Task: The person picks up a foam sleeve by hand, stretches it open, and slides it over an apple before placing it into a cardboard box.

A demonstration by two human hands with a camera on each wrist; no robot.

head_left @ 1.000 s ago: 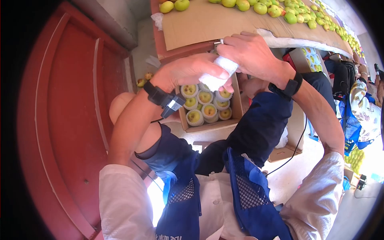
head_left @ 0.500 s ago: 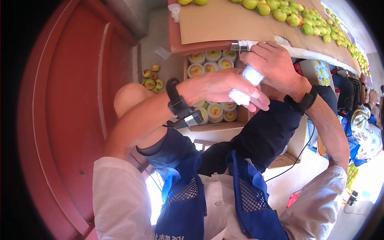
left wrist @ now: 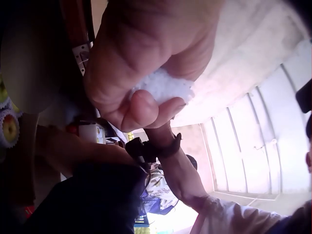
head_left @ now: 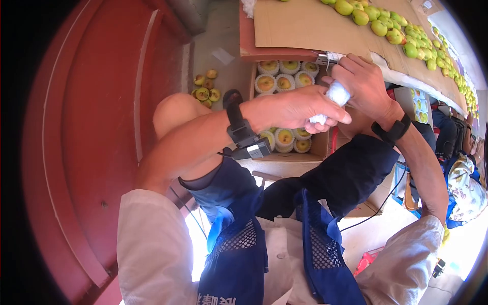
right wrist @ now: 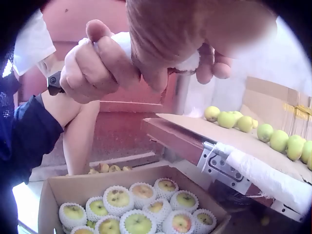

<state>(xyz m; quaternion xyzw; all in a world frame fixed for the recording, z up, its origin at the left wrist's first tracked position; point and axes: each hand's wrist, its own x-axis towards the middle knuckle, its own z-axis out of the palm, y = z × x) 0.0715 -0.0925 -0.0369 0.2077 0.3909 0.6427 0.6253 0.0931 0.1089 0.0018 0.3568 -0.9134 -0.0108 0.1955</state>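
Note:
Both hands hold one white foam sleeve (head_left: 331, 99) above the right side of a cardboard box (head_left: 284, 158). My left hand (head_left: 317, 118) grips its lower end, with fingers and thumb curled round the foam sleeve (left wrist: 161, 85). My right hand (head_left: 356, 81) pinches the upper end, where the foam sleeve (right wrist: 191, 62) shows between its fingers. Whether anything is inside the sleeve I cannot tell. The box (right wrist: 97, 187) holds several yellow-green fruits in white foam nets (right wrist: 139, 214), also seen as netted fruits (head_left: 284, 81) in the head view.
A table edge with a cardboard sheet (head_left: 295, 25) and many loose green fruits (head_left: 386, 25) runs behind the box; a metal bracket (right wrist: 217, 161) sits on its edge. Several small fruits (head_left: 206, 89) lie on the floor by a red door (head_left: 91, 127). Another person (head_left: 457, 168) is at right.
Both hands, still holding the white sleeve, have shifted from over the box's middle to its right side. The far rows of netted fruit now show.

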